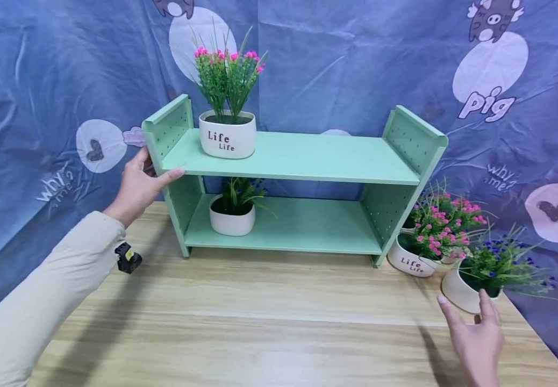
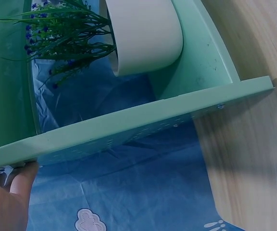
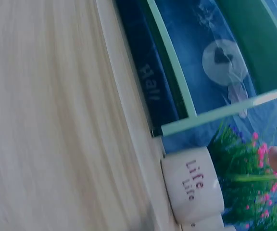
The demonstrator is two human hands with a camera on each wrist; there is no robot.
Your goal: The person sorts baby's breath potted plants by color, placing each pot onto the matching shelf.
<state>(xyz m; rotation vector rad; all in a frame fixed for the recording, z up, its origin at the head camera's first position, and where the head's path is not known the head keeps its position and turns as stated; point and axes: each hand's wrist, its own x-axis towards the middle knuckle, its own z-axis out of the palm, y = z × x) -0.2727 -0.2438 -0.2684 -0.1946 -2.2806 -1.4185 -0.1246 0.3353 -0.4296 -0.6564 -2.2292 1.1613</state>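
Note:
A light green two-tier shelf (image 1: pixel 303 156) stands on the wooden table. My left hand (image 1: pixel 138 185) grips its left side panel, thumb along the front edge of the upper board and fingers round the outside. On the upper board sits a white pot (image 1: pixel 228 138) of pink flowers marked "Life". Below it, a white pot (image 1: pixel 233 221) with blue flowers is on the lower board. My right hand (image 1: pixel 477 341) holds nothing; its thumb and forefinger are spread beside a tilted white pot (image 1: pixel 463 290) of blue flowers. Whether a fingertip touches that pot, I cannot tell.
Right of the shelf is a white "Life" pot (image 1: pixel 412 260) with pink flowers, partly covering another pot behind it. A blue printed cloth (image 1: pixel 308 64) hangs behind the table (image 1: pixel 259 322). The table's right edge runs close by the tilted pot.

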